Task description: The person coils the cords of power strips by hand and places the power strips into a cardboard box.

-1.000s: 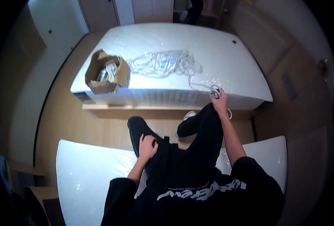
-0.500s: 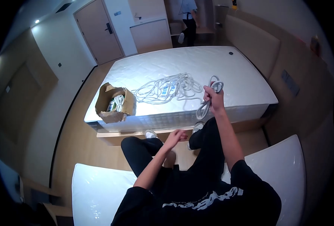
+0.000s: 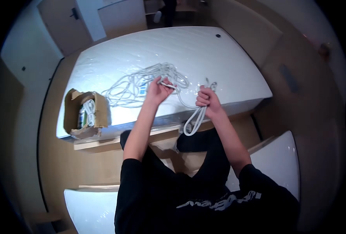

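My right hand point(image 3: 208, 102) is closed around a folded bundle of white cable point(image 3: 189, 128); its loop hangs below the fist and short ends stick out above. From this bundle a single strand runs left to my left hand point(image 3: 159, 92), whose fingers are curled on the cable. Behind my left hand, the tangled cable pile point(image 3: 130, 80) spreads over the mattress. A blue-and-white label point(image 3: 143, 86) lies among the coils, partly hidden by my left hand.
An open cardboard box point(image 3: 101, 111) at the mattress's near left corner holds a tied white cable bundle point(image 3: 89, 113). The plastic-wrapped mattress point(image 3: 204, 54) fills the middle. Another mattress point(image 3: 91, 208) is beneath me. A person's legs point(image 3: 168, 11) show at the back. A small dark object point(image 3: 218, 36) lies far right.
My left hand has moved from near my lap up to the cable pile and taken hold of a strand. My right hand still grips the bundle, now lower. The view has tilted down and shifted right.
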A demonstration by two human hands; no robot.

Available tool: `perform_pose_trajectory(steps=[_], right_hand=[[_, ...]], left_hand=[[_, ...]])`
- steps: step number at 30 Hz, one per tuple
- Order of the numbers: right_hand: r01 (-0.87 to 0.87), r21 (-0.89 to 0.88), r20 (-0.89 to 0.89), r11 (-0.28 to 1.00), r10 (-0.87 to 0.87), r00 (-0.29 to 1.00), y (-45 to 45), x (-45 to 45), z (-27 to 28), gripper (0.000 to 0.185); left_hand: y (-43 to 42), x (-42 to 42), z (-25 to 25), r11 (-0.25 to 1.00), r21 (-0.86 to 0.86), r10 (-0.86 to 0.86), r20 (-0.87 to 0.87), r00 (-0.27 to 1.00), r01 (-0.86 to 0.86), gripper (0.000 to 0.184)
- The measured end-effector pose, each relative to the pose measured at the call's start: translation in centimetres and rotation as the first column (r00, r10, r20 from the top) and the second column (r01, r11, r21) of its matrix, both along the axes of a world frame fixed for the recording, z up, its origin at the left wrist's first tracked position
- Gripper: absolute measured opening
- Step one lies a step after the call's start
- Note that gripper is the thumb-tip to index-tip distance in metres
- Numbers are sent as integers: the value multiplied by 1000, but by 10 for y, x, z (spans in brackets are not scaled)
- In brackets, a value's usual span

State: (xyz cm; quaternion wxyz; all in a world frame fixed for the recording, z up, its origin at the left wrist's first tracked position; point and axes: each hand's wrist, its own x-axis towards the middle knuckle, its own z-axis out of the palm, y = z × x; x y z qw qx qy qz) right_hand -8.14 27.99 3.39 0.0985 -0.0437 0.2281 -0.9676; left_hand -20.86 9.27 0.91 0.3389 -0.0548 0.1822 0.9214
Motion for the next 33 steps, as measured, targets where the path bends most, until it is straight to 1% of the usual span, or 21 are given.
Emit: perform_pose_trajectory(steps=[1,2,3,4,5,6,7,8,11,13,15,18,20,23,25,27,28,29,31,32,33], right_hand=[[25,137,127,990,-42,991,5,15,-1,13],[41,155,139,987,-63,988,7,21,1,13],[69,321,170,944,-129,977,6,25,3,12],[90,471,190,878,-200,961,2,30,3,11],[109,470,187,876,-219,958,-5,34,5,11],[159,569,127,807,-277,952,-13,39,10,12],[204,658,62,725,-323,944,-20,41,11,15],[249,653,26,715,-350,936,-24,38,6,23],[348,561,-8,751,-416,910,-45,14,-8,24],[332,459,37,824,-391,920,-61,-12,-18,18],[195,342,177,919,-267,947,-77,-43,-22,13],[19,209,199,978,-62,978,-93,-88,-26,11],[-89,120,156,989,70,985,-108,-112,-21,13],[-245,16,162,969,240,957,-129,-133,-13,8],[-292,32,171,956,283,944,-138,-143,-3,10],[-404,110,123,908,391,912,-139,-145,8,17],[-374,145,135,916,356,925,-140,-139,14,20],[-374,141,145,917,354,924,-137,-136,10,20],[-394,138,109,909,382,918,-128,-130,1,18],[-429,85,64,899,425,903,-121,-130,-9,17],[-424,82,75,902,418,905,-115,-123,-9,17]], left_hand=[[5,-9,-4,969,105,-186,-274,943,222,27],[12,-5,-11,962,-65,-271,-310,911,264,29],[15,5,2,925,-246,-361,-338,869,288,32],[17,19,13,920,-247,-377,-339,862,305,32],[20,35,23,855,-432,-459,-375,806,286,35],[22,49,25,766,-598,-539,-395,744,238,38],[20,57,21,764,-598,-548,-399,736,244,38],[13,63,18,757,-605,-575,-438,691,247,40],[-26,71,5,748,-639,-604,-546,580,178,46],[-52,75,5,753,-653,-553,-562,615,80,44],[-80,70,7,745,-666,-506,-526,683,39,42],[-110,55,-16,772,-631,-310,-489,815,-84,37],[-126,37,-48,783,-578,42,-320,946,-230,28],[-153,17,-79,785,-588,91,-200,975,-194,23],[-158,13,-79,787,-578,192,-103,976,-216,25],[-163,3,-79,851,-519,157,106,982,-80,35],[-163,-1,-79,899,-437,107,176,979,-19,52],[-160,2,-82,899,-437,105,186,977,-13,52],[-140,18,-61,748,-663,37,-17,999,-39,66],[-124,5,-87,501,-862,68,-54,996,-81,72],[-110,12,-93,199,-892,-40,-421,906,-406,71]])
